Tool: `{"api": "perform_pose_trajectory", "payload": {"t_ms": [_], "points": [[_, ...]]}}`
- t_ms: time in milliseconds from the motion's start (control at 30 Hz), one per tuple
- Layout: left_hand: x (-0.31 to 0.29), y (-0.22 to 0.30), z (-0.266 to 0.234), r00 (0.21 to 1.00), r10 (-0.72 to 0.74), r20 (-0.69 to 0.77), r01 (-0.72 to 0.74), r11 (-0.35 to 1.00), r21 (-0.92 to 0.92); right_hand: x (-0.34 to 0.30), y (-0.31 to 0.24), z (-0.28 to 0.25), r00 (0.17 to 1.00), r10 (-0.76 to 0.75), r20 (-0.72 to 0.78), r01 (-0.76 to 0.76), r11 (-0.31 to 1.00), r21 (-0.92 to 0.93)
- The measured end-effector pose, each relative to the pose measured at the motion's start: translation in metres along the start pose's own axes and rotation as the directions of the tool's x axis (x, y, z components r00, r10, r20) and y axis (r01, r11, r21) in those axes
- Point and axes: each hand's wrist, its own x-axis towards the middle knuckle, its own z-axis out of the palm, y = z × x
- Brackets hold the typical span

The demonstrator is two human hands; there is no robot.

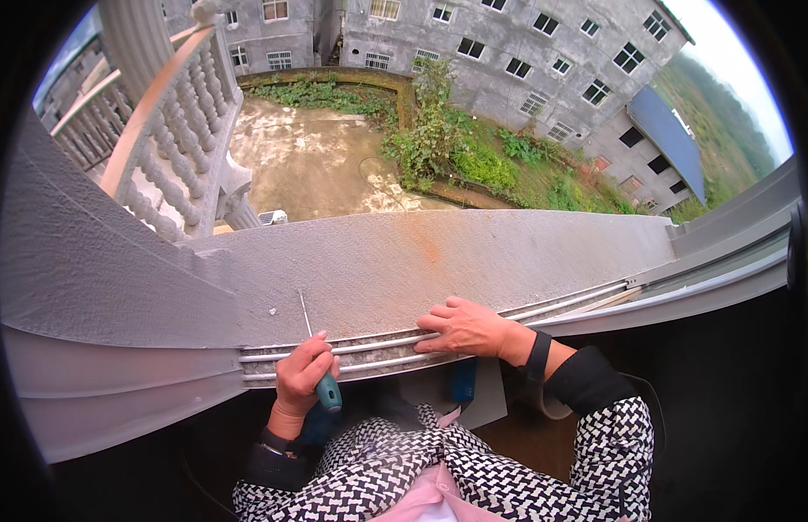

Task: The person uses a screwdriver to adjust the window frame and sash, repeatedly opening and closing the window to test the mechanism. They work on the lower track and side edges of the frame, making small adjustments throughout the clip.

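My left hand (301, 376) is closed around the teal handle of a screwdriver (330, 395). The tool's thin metal shaft points away from me, over the rough grey outer sill (360, 270). Beneath that hand runs the window track (378, 356), with pale rails and dirty grooves between them. Farther right, my right hand (472, 331) lies on the track with its fingers stretched toward the left. It appears to hold nothing, though its palm is hidden. A small pale bit (273, 311) sits on the sill left of the shaft.
A grey window frame (117, 374) closes in the left side; a sliding pane (708, 277) stands at the right. Beyond the sill's far edge is a drop to a concrete yard (308, 165) with plants. A balustrade (182, 130) rises at the far left.
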Motion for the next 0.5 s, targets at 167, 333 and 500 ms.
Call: {"api": "perform_pose_trajectory", "payload": {"t_ms": [167,333,500], "points": [[0.000,0.002,-0.001,1.000,0.009,0.004,-0.009,1.000,0.008,-0.007,0.011,0.007,0.988,-0.148,-0.047,0.147,0.989,-0.017],[0.002,0.004,-0.002,1.000,-0.001,-0.006,0.001,1.000,0.027,-0.002,0.013,0.004,0.975,-0.216,-0.058,0.212,0.975,-0.066],[0.004,0.005,-0.003,1.000,0.021,-0.015,-0.021,1.000,0.023,0.001,0.016,0.007,0.963,-0.216,-0.162,0.227,0.972,0.055]]}}
